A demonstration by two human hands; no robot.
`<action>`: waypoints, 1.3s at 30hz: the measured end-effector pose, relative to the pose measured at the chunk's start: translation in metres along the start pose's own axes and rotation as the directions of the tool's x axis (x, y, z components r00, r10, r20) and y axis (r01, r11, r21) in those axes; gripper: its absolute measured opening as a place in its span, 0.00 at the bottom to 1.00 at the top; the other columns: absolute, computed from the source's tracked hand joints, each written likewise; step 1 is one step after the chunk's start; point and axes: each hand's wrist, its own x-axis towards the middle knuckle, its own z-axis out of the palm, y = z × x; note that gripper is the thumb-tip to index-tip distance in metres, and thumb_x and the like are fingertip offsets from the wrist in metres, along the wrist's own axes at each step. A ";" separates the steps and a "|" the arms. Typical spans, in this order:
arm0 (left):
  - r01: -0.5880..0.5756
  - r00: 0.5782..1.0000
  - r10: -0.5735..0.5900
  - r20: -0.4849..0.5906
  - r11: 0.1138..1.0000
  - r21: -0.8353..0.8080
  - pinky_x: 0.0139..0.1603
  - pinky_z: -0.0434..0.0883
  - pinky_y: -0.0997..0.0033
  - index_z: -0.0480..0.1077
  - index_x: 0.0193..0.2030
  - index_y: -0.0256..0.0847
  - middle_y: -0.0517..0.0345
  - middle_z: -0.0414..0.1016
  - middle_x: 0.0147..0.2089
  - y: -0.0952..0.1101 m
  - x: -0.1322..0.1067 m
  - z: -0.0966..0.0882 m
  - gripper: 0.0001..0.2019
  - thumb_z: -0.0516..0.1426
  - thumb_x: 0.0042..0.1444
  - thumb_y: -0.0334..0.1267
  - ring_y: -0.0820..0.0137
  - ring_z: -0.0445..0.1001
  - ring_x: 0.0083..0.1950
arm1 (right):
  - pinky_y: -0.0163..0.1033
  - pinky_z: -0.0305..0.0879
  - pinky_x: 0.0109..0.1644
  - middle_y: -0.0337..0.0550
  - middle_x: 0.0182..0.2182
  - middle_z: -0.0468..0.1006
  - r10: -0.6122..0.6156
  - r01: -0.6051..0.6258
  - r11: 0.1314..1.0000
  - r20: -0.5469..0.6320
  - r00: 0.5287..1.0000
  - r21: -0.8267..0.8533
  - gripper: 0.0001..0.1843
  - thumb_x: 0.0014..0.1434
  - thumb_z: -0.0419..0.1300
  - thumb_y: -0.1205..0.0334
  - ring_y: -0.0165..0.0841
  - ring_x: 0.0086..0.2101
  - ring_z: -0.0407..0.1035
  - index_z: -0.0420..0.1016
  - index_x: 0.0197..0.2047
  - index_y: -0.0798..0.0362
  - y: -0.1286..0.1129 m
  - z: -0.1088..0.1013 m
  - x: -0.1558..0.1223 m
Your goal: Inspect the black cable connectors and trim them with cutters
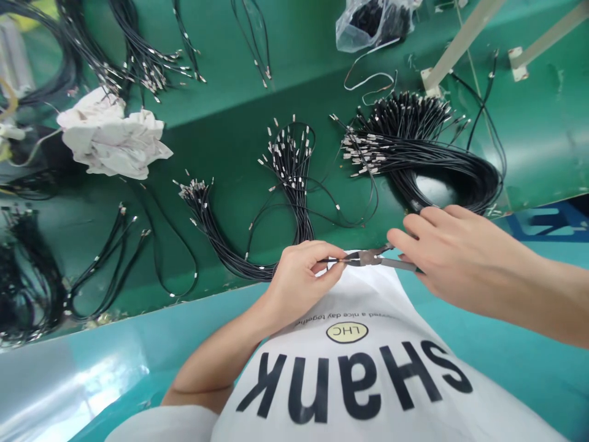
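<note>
My left hand (307, 270) pinches the end of a thin black cable between thumb and fingers, just past the table's front edge. From the right, my right hand (453, 248) is wrapped round the grey handles of a pair of pliers (368, 258). The jaws of the pliers meet the cable tip at my left fingertips; whether they grip it I cannot tell. Right behind my left hand lies a bundle of black cables (299, 205) with metal-tipped ends, and a second curved bundle (216, 236) runs toward that hand.
A big coiled cable bundle (442, 153) lies at right, below two metal posts (460, 46). A clear plastic bag (361, 27) sits at the back. White crumpled cloth (115, 135) and more cables (27, 276) occupy the left of the green table (221, 135).
</note>
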 end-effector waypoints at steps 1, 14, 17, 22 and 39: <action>0.005 1.000 -0.005 0.001 1.000 0.002 0.34 0.72 0.77 0.80 0.39 0.40 0.60 0.80 0.31 -0.001 0.000 0.001 0.08 0.61 0.55 0.27 0.75 0.76 0.33 | 0.42 0.38 0.34 0.45 0.29 0.66 0.004 -0.004 1.000 0.001 1.000 0.003 0.08 0.52 0.59 0.70 0.38 0.30 0.58 0.64 0.35 0.52 0.000 0.000 0.000; 0.061 0.997 -0.060 0.041 0.998 -0.033 0.31 0.73 0.77 0.79 0.35 0.42 0.59 0.81 0.33 0.020 0.006 -0.010 0.09 0.58 0.55 0.27 0.71 0.78 0.34 | 0.42 0.35 0.33 0.44 0.31 0.72 0.121 -0.145 0.970 0.131 0.984 0.196 0.13 0.50 0.59 0.72 0.39 0.31 0.64 0.70 0.39 0.50 -0.006 -0.017 -0.001; 0.088 0.995 -0.085 0.051 0.995 -0.053 0.32 0.73 0.77 0.79 0.35 0.42 0.58 0.82 0.34 0.024 0.004 -0.011 0.08 0.58 0.56 0.28 0.71 0.78 0.34 | 0.42 0.35 0.32 0.43 0.31 0.72 0.109 -0.149 0.961 0.175 0.978 0.233 0.11 0.52 0.58 0.71 0.39 0.31 0.64 0.71 0.39 0.50 -0.005 -0.021 -0.003; 0.120 0.992 -0.115 0.061 0.987 -0.102 0.33 0.73 0.79 0.79 0.36 0.41 0.58 0.82 0.35 0.023 0.003 -0.011 0.09 0.57 0.55 0.27 0.72 0.79 0.36 | 0.43 0.39 0.34 0.44 0.34 0.72 0.110 -0.121 0.977 0.071 0.991 0.176 0.14 0.51 0.58 0.72 0.40 0.34 0.64 0.70 0.41 0.51 -0.005 -0.019 -0.005; 0.213 0.975 -0.204 0.084 0.971 -0.113 0.35 0.69 0.79 0.79 0.36 0.40 0.59 0.80 0.36 0.026 0.001 -0.014 0.09 0.56 0.56 0.31 0.74 0.75 0.35 | 0.45 0.42 0.36 0.46 0.34 0.68 0.141 -0.144 0.989 -0.111 0.984 -0.021 0.17 0.49 0.57 0.73 0.40 0.35 0.61 0.67 0.44 0.53 -0.012 -0.012 -0.006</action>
